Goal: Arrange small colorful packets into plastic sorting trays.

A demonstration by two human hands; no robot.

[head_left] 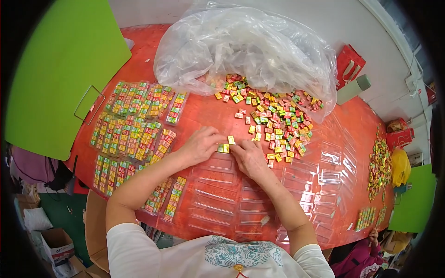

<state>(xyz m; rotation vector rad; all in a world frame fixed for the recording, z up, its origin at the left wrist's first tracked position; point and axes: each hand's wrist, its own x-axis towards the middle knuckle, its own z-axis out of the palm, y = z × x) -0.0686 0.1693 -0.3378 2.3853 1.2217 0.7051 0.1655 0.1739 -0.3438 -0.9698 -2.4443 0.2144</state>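
Both bare hands meet over a short row of small green-and-yellow boxes point(223, 148), at the far end of the nearer see-through plastic trays point(212, 176) on the red tabletop point(208, 109). Left hand point(201, 144): half-curled, fingertips at the row's left side; can't tell if it grips or just steadies. Right hand point(250, 156): loosely bent, fingertips at the row's right end, by a small yellow box point(231, 139) sitting just beyond the row; pinch not confirmed (thumb contact hidden). To do this well, I'd let the left fingers act as a stop while the right nudges the yellow box square, printed face up, then press gently so the row sits flush; shoving hard would probably pop a neighbour out or flex thin plastic. The packed trays of multicoloured boxes point(127, 132) to the left look a good pattern for alignment. The loose heap of red, yellow and green boxes point(282, 123) lies beyond the right hand, under the edge of the crumpled clear plastic bag point(241, 44), so short reaches should do; the right forearm is best held off the glossy trays beneath it.
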